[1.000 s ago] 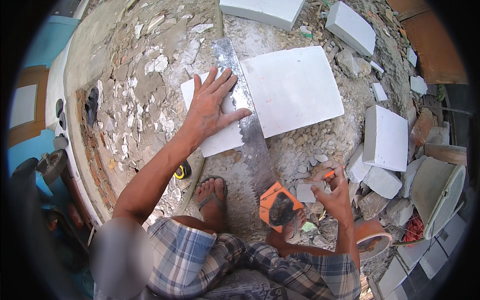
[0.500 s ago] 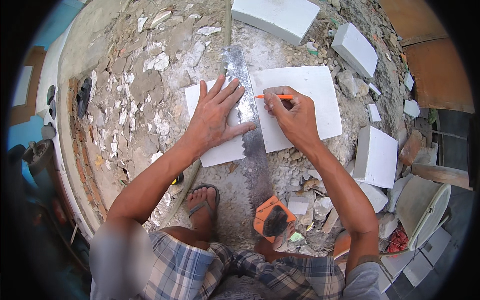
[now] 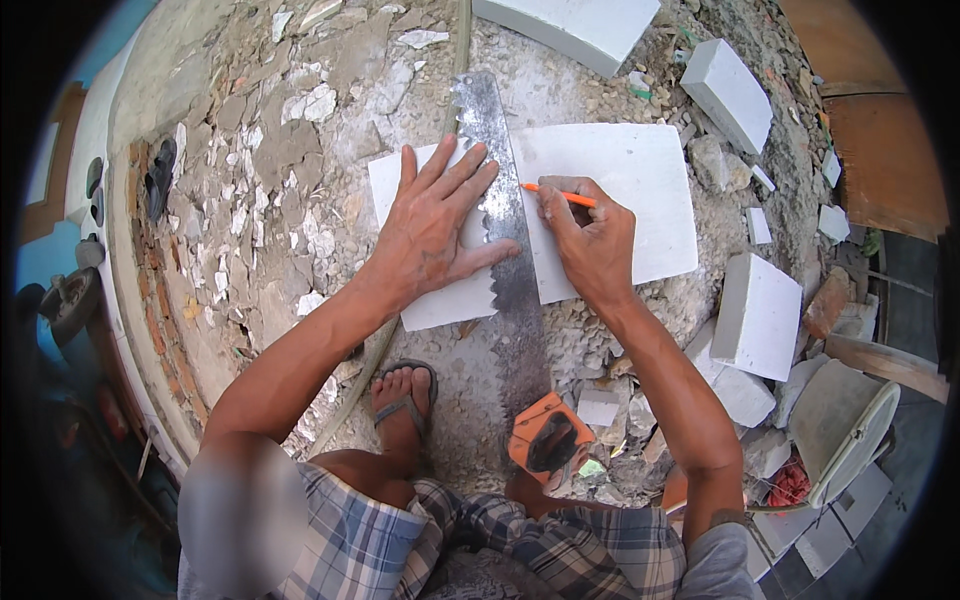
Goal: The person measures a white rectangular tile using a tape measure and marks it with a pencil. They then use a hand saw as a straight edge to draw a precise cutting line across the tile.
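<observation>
A large white block lies flat on the rubble. Across it rests a hand saw, its toothed blade pointing away from me and its orange handle nearest my feet. With fingers spread flat, my left hand presses on the block's left part, fingertips and thumb reaching onto the blade. On the other side of the blade, my right hand pinches an orange pencil. The pencil's tip is at the blade's right edge, on the block.
More white blocks lie at the far side and at right. A hose runs along the ground left of the saw. Broken rubble surrounds the block, a bucket lies at lower right, and sandals sit by the left edge.
The pencil and my right hand have shifted slightly away from me along the blade. My left hand stays spread on the block and saw. The whole view has moved a little.
</observation>
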Demonstrator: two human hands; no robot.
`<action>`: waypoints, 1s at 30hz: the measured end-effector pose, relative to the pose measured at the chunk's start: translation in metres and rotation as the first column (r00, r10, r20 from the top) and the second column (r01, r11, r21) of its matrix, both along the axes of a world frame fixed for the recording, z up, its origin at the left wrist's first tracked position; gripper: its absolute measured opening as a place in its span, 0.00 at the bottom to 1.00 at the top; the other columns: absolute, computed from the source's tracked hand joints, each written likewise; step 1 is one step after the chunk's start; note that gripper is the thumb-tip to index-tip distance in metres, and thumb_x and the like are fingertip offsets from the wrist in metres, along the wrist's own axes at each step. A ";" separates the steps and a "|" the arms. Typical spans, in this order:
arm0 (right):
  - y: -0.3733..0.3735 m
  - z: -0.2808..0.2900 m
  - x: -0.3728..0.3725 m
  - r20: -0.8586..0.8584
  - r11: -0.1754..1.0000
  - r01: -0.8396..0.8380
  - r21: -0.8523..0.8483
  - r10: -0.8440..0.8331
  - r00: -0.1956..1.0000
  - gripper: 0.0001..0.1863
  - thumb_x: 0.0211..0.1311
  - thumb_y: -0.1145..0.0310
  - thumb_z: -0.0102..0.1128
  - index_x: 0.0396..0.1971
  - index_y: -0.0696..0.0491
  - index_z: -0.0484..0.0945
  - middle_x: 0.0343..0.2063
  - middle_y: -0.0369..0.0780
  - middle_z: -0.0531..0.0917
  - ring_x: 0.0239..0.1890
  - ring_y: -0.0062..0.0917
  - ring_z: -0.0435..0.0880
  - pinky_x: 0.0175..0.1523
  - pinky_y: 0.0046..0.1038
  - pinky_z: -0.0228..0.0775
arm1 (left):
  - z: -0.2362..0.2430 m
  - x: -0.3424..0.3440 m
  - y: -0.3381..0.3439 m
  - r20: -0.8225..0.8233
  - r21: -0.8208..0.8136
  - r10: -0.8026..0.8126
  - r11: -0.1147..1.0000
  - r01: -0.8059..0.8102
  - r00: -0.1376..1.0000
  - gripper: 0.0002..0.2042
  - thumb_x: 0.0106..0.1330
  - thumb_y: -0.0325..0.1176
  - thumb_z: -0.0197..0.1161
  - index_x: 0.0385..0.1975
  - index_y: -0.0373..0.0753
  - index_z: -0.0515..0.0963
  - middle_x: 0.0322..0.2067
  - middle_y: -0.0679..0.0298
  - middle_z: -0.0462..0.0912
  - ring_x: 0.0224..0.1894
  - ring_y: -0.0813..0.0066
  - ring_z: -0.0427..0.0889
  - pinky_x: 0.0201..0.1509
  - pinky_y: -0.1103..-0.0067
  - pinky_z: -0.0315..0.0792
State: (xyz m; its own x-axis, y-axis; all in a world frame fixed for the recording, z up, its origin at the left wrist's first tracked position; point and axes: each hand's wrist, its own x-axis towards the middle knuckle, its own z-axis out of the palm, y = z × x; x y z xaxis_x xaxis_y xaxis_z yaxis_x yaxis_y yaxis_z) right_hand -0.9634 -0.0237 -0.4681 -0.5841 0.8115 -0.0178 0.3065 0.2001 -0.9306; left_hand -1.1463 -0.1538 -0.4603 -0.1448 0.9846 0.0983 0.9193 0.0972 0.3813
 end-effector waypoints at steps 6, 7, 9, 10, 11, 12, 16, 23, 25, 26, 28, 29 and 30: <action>-0.002 0.012 0.000 -0.012 0.999 -0.046 0.011 0.046 0.999 0.11 0.71 0.67 0.66 0.43 0.59 0.89 0.23 0.43 0.88 0.22 0.17 0.78 0.29 0.27 0.69 | 0.001 0.001 0.000 -0.008 -0.017 0.002 1.000 -0.002 1.000 0.44 0.58 0.59 0.77 0.71 0.39 0.73 0.74 0.55 0.70 0.81 0.48 0.56 0.83 0.44 0.41; -0.003 0.015 0.001 -0.014 0.998 -0.056 0.023 0.056 0.998 0.11 0.71 0.66 0.66 0.43 0.59 0.89 0.23 0.43 0.88 0.22 0.17 0.78 0.29 0.27 0.69 | 0.000 0.000 0.000 -0.012 -0.016 0.002 1.000 -0.002 1.000 0.44 0.58 0.60 0.77 0.71 0.39 0.73 0.74 0.55 0.70 0.81 0.48 0.56 0.83 0.44 0.41; -0.006 0.022 0.008 0.059 0.998 -0.068 -0.014 0.068 0.996 0.11 0.72 0.67 0.66 0.43 0.59 0.89 0.22 0.43 0.87 0.21 0.17 0.76 0.28 0.27 0.68 | 0.000 0.000 0.000 -0.014 -0.012 0.000 1.000 -0.001 1.000 0.44 0.58 0.60 0.76 0.71 0.38 0.73 0.74 0.55 0.69 0.81 0.48 0.56 0.83 0.44 0.41; -0.008 0.025 0.011 0.095 0.997 -0.073 -0.034 0.076 0.993 0.11 0.72 0.67 0.65 0.43 0.59 0.89 0.21 0.43 0.87 0.21 0.16 0.76 0.27 0.27 0.67 | 0.000 0.001 0.000 -0.014 -0.013 -0.001 1.000 0.001 1.000 0.44 0.58 0.60 0.76 0.71 0.38 0.73 0.74 0.54 0.69 0.81 0.48 0.56 0.83 0.44 0.41; -0.010 0.027 0.015 0.116 0.996 -0.077 -0.049 0.083 0.990 0.11 0.72 0.67 0.65 0.43 0.59 0.89 0.21 0.42 0.87 0.20 0.16 0.75 0.27 0.27 0.67 | 0.000 0.001 0.000 -0.015 -0.015 -0.001 1.000 0.001 1.000 0.44 0.59 0.60 0.76 0.71 0.38 0.73 0.74 0.54 0.69 0.81 0.48 0.56 0.83 0.44 0.41; -0.013 0.029 0.019 0.137 0.995 -0.081 -0.064 0.090 0.986 0.12 0.72 0.67 0.65 0.43 0.59 0.89 0.21 0.42 0.86 0.20 0.16 0.75 0.26 0.27 0.66 | 0.000 0.001 0.000 -0.017 -0.017 -0.001 1.000 0.000 1.000 0.44 0.59 0.60 0.76 0.71 0.38 0.73 0.74 0.54 0.69 0.81 0.48 0.56 0.83 0.44 0.41; -0.018 0.024 0.029 0.114 0.994 -0.096 -0.054 0.102 0.988 0.11 0.72 0.67 0.64 0.43 0.58 0.89 0.20 0.41 0.86 0.18 0.15 0.74 0.25 0.27 0.65 | 0.000 0.001 0.000 -0.013 -0.018 -0.002 1.000 0.002 1.000 0.44 0.59 0.59 0.76 0.71 0.38 0.73 0.74 0.54 0.69 0.81 0.48 0.55 0.83 0.44 0.41; -0.018 0.032 0.036 0.091 0.992 -0.048 -0.120 0.059 0.994 0.13 0.75 0.65 0.62 0.46 0.59 0.88 0.25 0.42 0.88 0.25 0.17 0.82 0.30 0.25 0.73 | 0.001 0.002 0.003 -0.031 -0.042 0.000 0.999 -0.002 1.000 0.45 0.58 0.61 0.76 0.72 0.39 0.72 0.75 0.54 0.68 0.81 0.48 0.55 0.84 0.45 0.40; -0.029 0.041 0.048 0.005 0.984 0.027 -0.176 -0.027 1.000 0.14 0.76 0.65 0.60 0.49 0.60 0.86 0.29 0.43 0.90 0.30 0.20 0.87 0.35 0.25 0.77 | 0.001 0.002 0.000 -0.030 -0.066 0.013 0.998 -0.015 0.999 0.46 0.58 0.61 0.76 0.72 0.39 0.72 0.75 0.54 0.68 0.81 0.48 0.55 0.84 0.45 0.39; -0.033 0.047 0.060 -0.014 0.981 0.065 -0.185 -0.068 0.998 0.14 0.77 0.65 0.60 0.50 0.60 0.85 0.31 0.43 0.90 0.34 0.22 0.89 0.38 0.25 0.79 | 0.001 0.002 0.001 -0.027 -0.070 0.017 0.997 -0.019 0.999 0.46 0.58 0.61 0.76 0.72 0.38 0.72 0.75 0.54 0.68 0.81 0.47 0.55 0.84 0.45 0.38; -0.058 0.051 0.113 0.028 0.992 0.048 -0.118 -0.045 0.999 0.13 0.76 0.67 0.60 0.50 0.60 0.83 0.35 0.45 0.91 0.38 0.24 0.91 0.43 0.28 0.82 | 0.002 0.005 0.002 -0.007 -0.064 0.009 0.998 -0.010 1.000 0.46 0.57 0.61 0.76 0.72 0.38 0.72 0.75 0.53 0.68 0.81 0.47 0.55 0.84 0.45 0.38; -0.080 0.044 0.137 0.043 0.998 0.004 -0.069 -0.001 0.999 0.12 0.74 0.68 0.62 0.50 0.60 0.82 0.35 0.46 0.91 0.39 0.24 0.91 0.44 0.30 0.82 | 0.003 0.003 0.001 -0.008 -0.065 0.011 0.998 -0.012 1.000 0.46 0.57 0.61 0.76 0.72 0.38 0.72 0.75 0.53 0.68 0.81 0.46 0.55 0.84 0.45 0.38; -0.103 0.042 0.158 0.104 0.997 0.001 -0.083 0.008 0.995 0.13 0.73 0.68 0.65 0.49 0.60 0.82 0.36 0.47 0.91 0.40 0.25 0.91 0.45 0.31 0.82 | 0.001 0.004 0.002 0.003 -0.051 0.006 0.999 -0.006 1.000 0.45 0.57 0.60 0.77 0.71 0.38 0.73 0.74 0.53 0.68 0.81 0.46 0.55 0.84 0.45 0.38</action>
